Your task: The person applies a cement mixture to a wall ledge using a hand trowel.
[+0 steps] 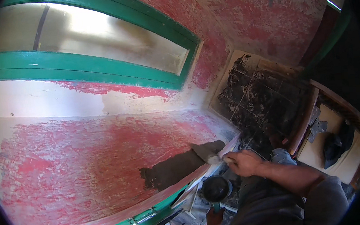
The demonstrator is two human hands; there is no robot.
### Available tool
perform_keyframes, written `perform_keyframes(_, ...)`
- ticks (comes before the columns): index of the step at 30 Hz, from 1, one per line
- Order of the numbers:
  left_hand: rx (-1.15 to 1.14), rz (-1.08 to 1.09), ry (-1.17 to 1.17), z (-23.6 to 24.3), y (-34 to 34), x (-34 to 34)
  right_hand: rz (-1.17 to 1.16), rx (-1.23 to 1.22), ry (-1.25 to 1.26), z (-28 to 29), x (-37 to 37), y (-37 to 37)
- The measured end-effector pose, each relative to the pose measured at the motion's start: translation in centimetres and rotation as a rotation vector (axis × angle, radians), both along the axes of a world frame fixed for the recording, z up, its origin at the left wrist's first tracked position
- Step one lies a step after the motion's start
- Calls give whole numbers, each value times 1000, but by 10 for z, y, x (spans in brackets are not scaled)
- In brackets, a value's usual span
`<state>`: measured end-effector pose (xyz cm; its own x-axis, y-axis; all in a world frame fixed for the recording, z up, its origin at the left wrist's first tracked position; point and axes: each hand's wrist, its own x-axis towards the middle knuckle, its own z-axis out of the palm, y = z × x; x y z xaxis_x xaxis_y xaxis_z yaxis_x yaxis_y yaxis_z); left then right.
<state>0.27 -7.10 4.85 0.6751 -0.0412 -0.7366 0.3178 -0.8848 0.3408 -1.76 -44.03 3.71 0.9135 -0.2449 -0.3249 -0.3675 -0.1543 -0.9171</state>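
Observation:
My right hand (245, 163) is closed round the handle of a trowel (201, 152). Its flat blade lies against a dark grey patch of wet-looking plaster (168, 173). The patch spreads over a worn, red-painted wall surface (81, 159), close to its lower right edge. Lower down, my left hand (214, 218) grips the handle of a round, dark dipper (216, 188), held just below that edge. The dipper's inside is dark, and how full it is I cannot tell.
A green-framed window (81, 65) crosses the upper left. On the right, a wooden chair (303, 123) bears a dark cloth (339, 143) and grey scraps (317, 127). Dark, debris-spattered floor tiles (251, 97) lie behind it. A green frame (125, 224) runs below the red surface.

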Motion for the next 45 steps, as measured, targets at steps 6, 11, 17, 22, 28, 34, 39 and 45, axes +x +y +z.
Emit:
perform_keyframes(6, -43, 85, 63, -6, 2, 0, 16, 79, -162, 13, 2, 18)
perform_keyframes(11, -9, 27, 114, -10, -2, 2, 11, 43, -23, -22, 0, 19)
perform_keyframes(17, 68, 19, 105, -31, -20, 5, 39, 72, 97, -60, -22, 7)
perform_keyframes(22, 124, -221, 85, -57, -39, 14, -56, 267, 13, -72, -43, -15)
perform_keyframes(28, 30, -227, 86, -110, -57, 12, -159, 246, -55, -116, -12, 4)
perform_keyframes(34, -115, -187, 84, -172, -38, 2, -40, 83, -51, -108, -32, 40)
perform_keyframes(39, -268, -705, -131, -197, -31, 9, -147, 12, -140, -105, -54, 35)
perform_keyframes(45, -139, -317, 198, -193, -36, 14, -281, 70, -218, -110, -10, 46)
